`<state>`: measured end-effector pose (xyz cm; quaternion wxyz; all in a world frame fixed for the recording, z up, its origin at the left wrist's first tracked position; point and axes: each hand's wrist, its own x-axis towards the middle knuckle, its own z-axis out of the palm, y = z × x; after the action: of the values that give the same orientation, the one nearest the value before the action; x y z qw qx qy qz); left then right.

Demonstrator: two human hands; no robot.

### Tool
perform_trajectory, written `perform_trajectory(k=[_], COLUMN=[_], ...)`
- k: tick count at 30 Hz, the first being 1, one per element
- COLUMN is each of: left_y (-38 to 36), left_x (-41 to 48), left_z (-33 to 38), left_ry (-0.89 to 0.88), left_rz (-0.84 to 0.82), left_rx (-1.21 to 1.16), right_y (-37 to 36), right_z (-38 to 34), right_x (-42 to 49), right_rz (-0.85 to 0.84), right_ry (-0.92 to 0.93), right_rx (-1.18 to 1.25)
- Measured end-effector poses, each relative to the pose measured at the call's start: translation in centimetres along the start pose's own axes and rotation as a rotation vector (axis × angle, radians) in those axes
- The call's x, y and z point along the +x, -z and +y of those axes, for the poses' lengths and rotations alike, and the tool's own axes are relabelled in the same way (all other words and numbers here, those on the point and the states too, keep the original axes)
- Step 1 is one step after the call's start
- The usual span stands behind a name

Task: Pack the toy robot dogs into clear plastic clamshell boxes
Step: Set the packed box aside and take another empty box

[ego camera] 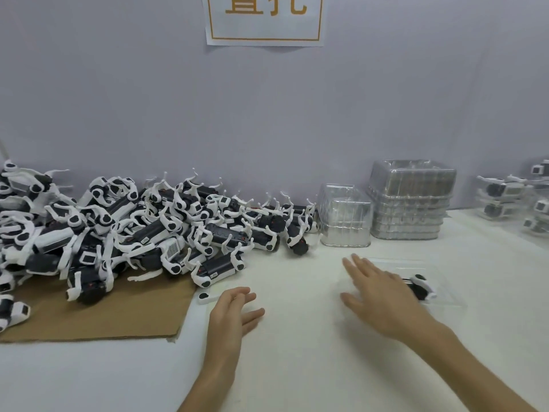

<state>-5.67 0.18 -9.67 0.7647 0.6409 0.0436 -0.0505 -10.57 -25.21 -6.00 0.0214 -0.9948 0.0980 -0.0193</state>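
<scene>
A big heap of black-and-white toy robot dogs [142, 230] covers the left of the table, partly on brown cardboard [118, 310]. My left hand [234, 310] hovers flat and empty just right of the heap, near a small loose white part [205, 296]. My right hand [377, 295] lies spread over a clear clamshell box [439, 281] on the white table, fingers apart. One toy dog [420, 286] shows inside that box, half hidden by my hand. Whether the box lid is closed I cannot tell.
Two stacks of empty clear clamshell boxes stand at the back: a low one [344, 218] and a taller one [411, 200]. Packed boxes with dogs [511, 197] sit at the far right. A grey wall with a paper sign [264, 19] backs the white table [297, 367].
</scene>
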Motion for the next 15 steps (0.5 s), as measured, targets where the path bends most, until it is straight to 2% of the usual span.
perform_trajectory(k=[7,11,13,15], left_y=[-0.3,-0.3,-0.4,-0.4], left_x=[-0.1,0.0,0.0,-0.1], left_z=[-0.1,-0.2,-0.3,-0.4], left_ry=[-0.026,-0.042,-0.049,-0.062], left_rz=[0.007,0.008,0.006,-0.006], left_rx=[0.038,0.072,0.094,0.127], right_y=[1.7,1.5,1.7,2.4], right_z=[13.0,15.5,13.9,11.0], right_x=[-1.7,-1.2,-0.2,1.4], right_rz=[-0.037,-0.023,0.066,0.254], right_ry=[-0.272,-0.414,-0.362,-0.21], right_rx=[-0.161,-0.29,-0.226,-0.029])
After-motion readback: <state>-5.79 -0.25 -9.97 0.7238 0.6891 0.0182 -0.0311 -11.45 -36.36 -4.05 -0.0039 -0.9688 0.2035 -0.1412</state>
